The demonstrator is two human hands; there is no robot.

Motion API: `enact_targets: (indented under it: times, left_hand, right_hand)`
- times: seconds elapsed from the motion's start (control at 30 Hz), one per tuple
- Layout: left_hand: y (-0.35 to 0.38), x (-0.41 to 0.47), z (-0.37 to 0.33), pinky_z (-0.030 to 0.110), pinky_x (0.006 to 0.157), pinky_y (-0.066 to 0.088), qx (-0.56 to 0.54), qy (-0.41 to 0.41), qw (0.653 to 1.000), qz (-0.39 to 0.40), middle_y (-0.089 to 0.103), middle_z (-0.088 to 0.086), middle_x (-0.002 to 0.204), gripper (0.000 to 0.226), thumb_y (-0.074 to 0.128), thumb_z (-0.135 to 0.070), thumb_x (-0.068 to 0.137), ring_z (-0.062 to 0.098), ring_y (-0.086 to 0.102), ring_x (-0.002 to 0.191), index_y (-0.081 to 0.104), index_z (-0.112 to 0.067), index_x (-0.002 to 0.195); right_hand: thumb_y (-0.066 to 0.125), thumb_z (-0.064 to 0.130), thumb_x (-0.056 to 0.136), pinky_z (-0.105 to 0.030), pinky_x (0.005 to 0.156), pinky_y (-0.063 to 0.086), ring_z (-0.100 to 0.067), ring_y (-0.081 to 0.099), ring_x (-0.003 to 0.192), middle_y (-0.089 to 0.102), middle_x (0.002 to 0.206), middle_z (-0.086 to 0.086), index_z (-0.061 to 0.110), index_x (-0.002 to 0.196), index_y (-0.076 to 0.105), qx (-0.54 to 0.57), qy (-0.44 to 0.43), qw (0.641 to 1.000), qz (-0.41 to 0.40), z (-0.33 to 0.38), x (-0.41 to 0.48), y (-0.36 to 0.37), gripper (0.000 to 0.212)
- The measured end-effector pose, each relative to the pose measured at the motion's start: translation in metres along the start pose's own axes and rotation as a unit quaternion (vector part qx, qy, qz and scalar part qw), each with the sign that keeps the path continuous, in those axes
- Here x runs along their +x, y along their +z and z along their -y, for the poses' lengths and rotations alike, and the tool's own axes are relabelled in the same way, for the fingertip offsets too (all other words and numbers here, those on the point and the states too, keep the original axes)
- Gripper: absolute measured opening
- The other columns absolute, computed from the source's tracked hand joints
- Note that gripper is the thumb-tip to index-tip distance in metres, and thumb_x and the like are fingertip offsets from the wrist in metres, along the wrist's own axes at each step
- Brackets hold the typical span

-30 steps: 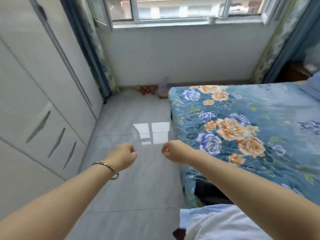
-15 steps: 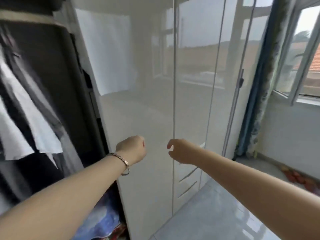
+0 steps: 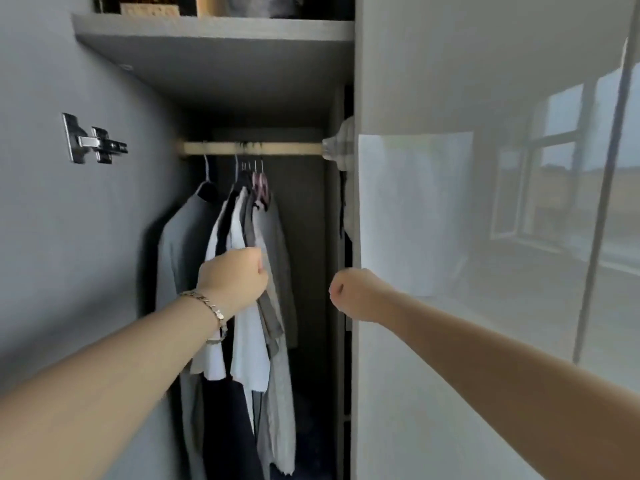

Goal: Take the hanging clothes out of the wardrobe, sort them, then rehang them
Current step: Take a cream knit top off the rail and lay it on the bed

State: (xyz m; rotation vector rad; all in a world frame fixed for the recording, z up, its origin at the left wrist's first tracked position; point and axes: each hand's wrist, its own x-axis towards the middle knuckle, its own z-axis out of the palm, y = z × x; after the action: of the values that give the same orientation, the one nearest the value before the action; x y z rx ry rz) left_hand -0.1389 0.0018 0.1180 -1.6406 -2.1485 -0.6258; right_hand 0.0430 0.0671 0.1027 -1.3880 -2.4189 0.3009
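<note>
Clothes (image 3: 273,230) behind L hand (image 3: 232,278)

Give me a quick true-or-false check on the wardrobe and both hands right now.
1. The hanging clothes are on the wooden rail. True.
2. The bracelet is on the right wrist. False: it is on the left wrist.
3. The right hand is curled into a fist and holds nothing. True.
4. The shelf above the rail is bare. False: things stand on it, cut off by the frame.
5. The left hand is up at the rail. False: it is lower, in front of the clothes, below the hangers.
</note>
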Motion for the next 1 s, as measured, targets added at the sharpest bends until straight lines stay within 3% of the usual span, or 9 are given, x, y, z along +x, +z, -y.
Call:
enact_targets:
  times: [0.17,0.23,0.33,0.43,0.57,0.63,0.83,0.93,1.0]
  left_hand:
    - [-0.01,0.043,0.046,0.025,0.049,0.029,0.018,-0.046,0.995,-0.083,0.054,0.001,0.092,0.017,0.044,-0.017,0.092,0.023,0.056,0.076,0.059,-0.012,0.086]
    - [-0.014,0.066,0.063,0.025,0.053,0.031,0.033,-0.057,0.993,-0.098,0.053,-0.001,0.095,0.015,0.044,-0.019,0.092,0.02,0.052,0.076,0.058,-0.014,0.087]
    - [-0.02,0.103,0.087,0.024,0.057,0.034,0.042,-0.056,0.991,-0.113,0.053,-0.003,0.094,0.014,0.045,-0.02,0.093,0.018,0.05,0.077,0.058,-0.017,0.09]
    - [-0.022,0.138,0.104,0.022,0.05,0.031,0.035,-0.039,0.992,-0.116,0.055,-0.002,0.091,0.014,0.044,-0.021,0.094,0.017,0.052,0.075,0.057,-0.017,0.089]
    - [-0.019,0.18,0.116,0.025,0.058,0.041,0.022,-0.013,0.991,-0.131,0.057,-0.001,0.093,0.015,0.045,-0.021,0.094,0.019,0.057,0.078,0.058,-0.015,0.093]
    - [-0.012,0.193,0.117,0.029,0.064,0.046,0.006,-0.004,0.991,-0.13,0.058,-0.001,0.097,0.015,0.045,-0.021,0.094,0.02,0.058,0.081,0.058,-0.015,0.094]
    - [0.01,0.216,0.12,0.029,0.065,0.047,-0.027,0.012,0.992,-0.12,0.058,-0.001,0.1,0.014,0.045,-0.023,0.095,0.017,0.057,0.08,0.058,-0.017,0.096]
    - [0.016,0.223,0.122,0.027,0.059,0.038,-0.012,-0.001,0.993,-0.116,0.059,0.0,0.103,0.015,0.044,-0.023,0.094,0.017,0.053,0.077,0.058,-0.016,0.097]
    - [0.016,0.227,0.122,0.026,0.057,0.038,-0.024,-0.013,0.994,-0.109,0.06,0.001,0.101,0.015,0.045,-0.023,0.094,0.018,0.054,0.076,0.057,-0.015,0.096]
  right_hand:
    - [0.04,0.025,0.098,-0.028,0.065,0.054,-0.017,0.062,0.069,0.064,0.078,-0.006,0.009,0.084,0.059,0.184,-0.022,0.981,-0.053,0.039,0.075,0.009,0.029]
    - [0.038,0.026,0.099,-0.024,0.051,0.041,-0.014,0.049,0.054,0.051,0.063,-0.002,0.011,0.076,0.051,0.197,-0.037,0.977,-0.072,0.058,0.107,0.001,0.031]
    - [0.036,0.027,0.101,-0.028,0.054,0.034,-0.014,0.04,0.053,0.041,0.06,-0.002,0.006,0.081,0.051,0.181,-0.045,0.979,-0.083,0.087,0.157,-0.013,0.032]
    - [0.037,0.034,0.1,-0.027,0.047,0.028,-0.014,0.034,0.047,0.035,0.055,-0.002,0.01,0.061,0.039,0.193,-0.023,0.978,-0.08,0.114,0.205,-0.021,0.046]
    - [0.041,0.023,0.1,-0.02,0.048,0.029,-0.012,0.034,0.054,0.035,0.065,-0.003,0.003,0.107,0.049,0.261,0.017,0.964,-0.042,0.139,0.249,-0.021,0.023]
    - [0.042,0.011,0.098,-0.016,0.048,0.032,-0.009,0.035,0.056,0.035,0.067,-0.001,0.007,0.095,0.049,0.333,0.043,0.941,-0.043,0.14,0.265,-0.018,0.008]
    - [0.04,0.013,0.096,-0.022,0.049,0.035,-0.013,0.041,0.054,0.044,0.063,-0.003,0.016,0.073,0.045,0.502,0.116,0.856,-0.041,0.14,0.293,-0.006,0.023]
    - [0.043,0.014,0.097,-0.02,0.049,0.034,-0.012,0.041,0.057,0.043,0.069,-0.002,0.013,0.075,0.049,0.443,0.109,0.886,-0.08,0.137,0.297,-0.01,0.022]
    - [0.039,0.01,0.098,-0.02,0.053,0.035,-0.017,0.049,0.07,0.049,0.081,-0.007,0.002,0.104,0.058,0.405,0.097,0.901,-0.12,0.135,0.297,-0.016,0.022]
